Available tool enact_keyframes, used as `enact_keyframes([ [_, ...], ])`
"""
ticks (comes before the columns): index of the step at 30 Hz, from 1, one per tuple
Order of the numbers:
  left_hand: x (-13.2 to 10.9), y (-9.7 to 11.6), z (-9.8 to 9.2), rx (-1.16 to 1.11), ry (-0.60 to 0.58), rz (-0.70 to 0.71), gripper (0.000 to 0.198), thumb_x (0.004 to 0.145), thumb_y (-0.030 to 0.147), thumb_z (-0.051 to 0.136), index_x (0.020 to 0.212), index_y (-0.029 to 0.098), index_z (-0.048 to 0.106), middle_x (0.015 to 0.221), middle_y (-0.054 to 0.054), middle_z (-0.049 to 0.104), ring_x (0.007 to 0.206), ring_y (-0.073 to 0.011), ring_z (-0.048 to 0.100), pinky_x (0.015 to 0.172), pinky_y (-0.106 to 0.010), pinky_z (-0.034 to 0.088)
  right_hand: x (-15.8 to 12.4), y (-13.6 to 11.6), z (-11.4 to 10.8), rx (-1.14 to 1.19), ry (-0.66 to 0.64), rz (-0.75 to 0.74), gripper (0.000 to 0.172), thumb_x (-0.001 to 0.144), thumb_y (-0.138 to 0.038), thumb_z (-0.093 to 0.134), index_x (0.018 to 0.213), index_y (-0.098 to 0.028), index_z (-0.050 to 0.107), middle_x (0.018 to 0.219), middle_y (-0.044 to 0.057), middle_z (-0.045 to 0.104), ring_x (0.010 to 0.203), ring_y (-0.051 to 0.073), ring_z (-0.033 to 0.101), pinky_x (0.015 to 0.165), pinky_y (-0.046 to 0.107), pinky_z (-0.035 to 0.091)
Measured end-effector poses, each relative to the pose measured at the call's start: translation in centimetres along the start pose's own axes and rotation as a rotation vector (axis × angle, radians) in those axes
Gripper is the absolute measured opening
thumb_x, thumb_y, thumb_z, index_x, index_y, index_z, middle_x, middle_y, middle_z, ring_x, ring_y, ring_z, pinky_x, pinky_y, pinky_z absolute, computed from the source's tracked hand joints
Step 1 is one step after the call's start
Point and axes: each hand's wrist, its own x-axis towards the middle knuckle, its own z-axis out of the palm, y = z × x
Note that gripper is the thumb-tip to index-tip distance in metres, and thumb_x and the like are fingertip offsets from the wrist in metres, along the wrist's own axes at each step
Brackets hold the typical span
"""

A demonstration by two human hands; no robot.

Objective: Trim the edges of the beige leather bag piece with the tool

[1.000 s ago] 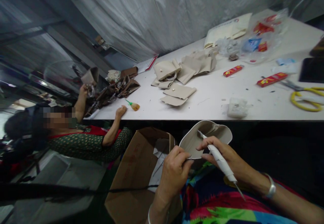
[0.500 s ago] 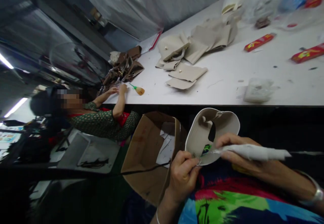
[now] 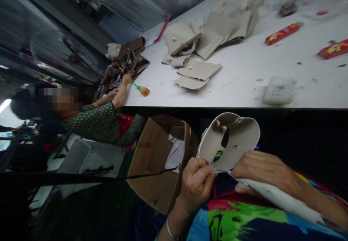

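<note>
A cream leather-like bag body [image 3: 243,134], curved with its opening facing up, is in front of my torso. My left hand [image 3: 197,181] is closed, pinching its near rim at the left. At the near right side of the rim is my right hand [image 3: 268,172], fingers curled around a white tapered tube [image 3: 285,199] that runs back under the palm. The tube's tip lies by the rim, mostly hidden by my fingers. Through a gap in the bag body my colourful clothing shows.
A cardboard box [image 3: 144,154] with white scraps stands left of my hands. Beyond it, a co-worker [image 3: 92,123] reaches to brown pieces [image 3: 119,70] on the white table [image 3: 239,92]. Cream bag parts [image 3: 198,70], red packets [image 3: 282,34] and an amber bottle [image 3: 143,90] lie there.
My right hand has turned over, palm down, and the white tube's rear end has swung toward me. My left hand keeps its pinch on the rim. The co-worker's hands have moved apart.
</note>
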Motion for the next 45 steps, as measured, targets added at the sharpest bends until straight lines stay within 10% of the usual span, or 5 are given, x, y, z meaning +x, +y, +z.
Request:
enact_keyframes([
  [45, 0.9, 0.6, 1.1, 0.005, 0.023, 0.071, 0.006, 0.093, 0.015, 0.065, 0.092, 0.015, 0.071, 0.082, -0.007, 0.065, 0.073, -0.0186, 0.058, 0.064, -0.032, 0.048, -1.0, -0.1, 1.2, -0.075, 0.047, 0.154, 0.012, 0.106, -0.033, 0.06, 0.102, -0.024, 0.067, 0.079, 0.001, 0.068, 0.064, 0.017, 0.062, 0.06, 0.033, 0.046],
])
